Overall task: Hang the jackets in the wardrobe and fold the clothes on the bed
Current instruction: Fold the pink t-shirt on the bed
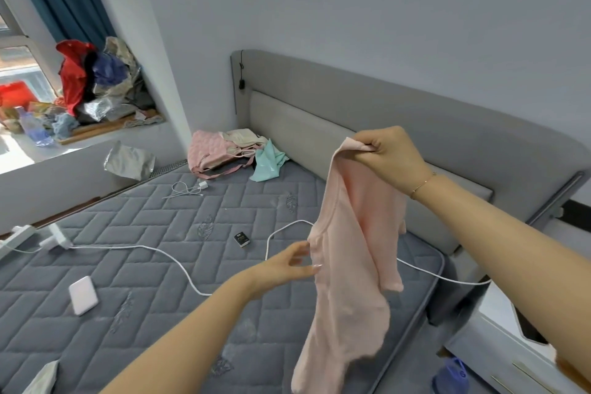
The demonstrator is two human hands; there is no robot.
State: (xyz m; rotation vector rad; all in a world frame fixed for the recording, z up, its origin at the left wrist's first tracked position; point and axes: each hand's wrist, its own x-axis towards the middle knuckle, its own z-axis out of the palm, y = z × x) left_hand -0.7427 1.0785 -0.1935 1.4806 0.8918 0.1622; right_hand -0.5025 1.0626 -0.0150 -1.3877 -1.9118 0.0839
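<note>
Overhead, head view. Right hand (pixel 388 157) raised above the bed (pixel 179 265), fingers and thumb pinched together on the top edge of a pale pink top (pixel 348 265); garment hanging free, lower end well above the mattress near the bed's right side. Left hand (pixel 287 264) lower, fingers loosely spread and apart, fingertips touching the top's left edge about mid-length; no firm grip visible. Thin bracelet (pixel 423 184) on right wrist.

At bed head, by the headboard (pixel 319 105): heap of pink, cream and mint clothes (pixel 230 152). On mattress: white cable (pixel 179 262), white power bank (pixel 83 294), small dark box (pixel 242 239). On window ledge (pixel 96 137), left: pile of red, blue and silver items (pixel 96 80), plastic bottle (pixel 33 129).
</note>
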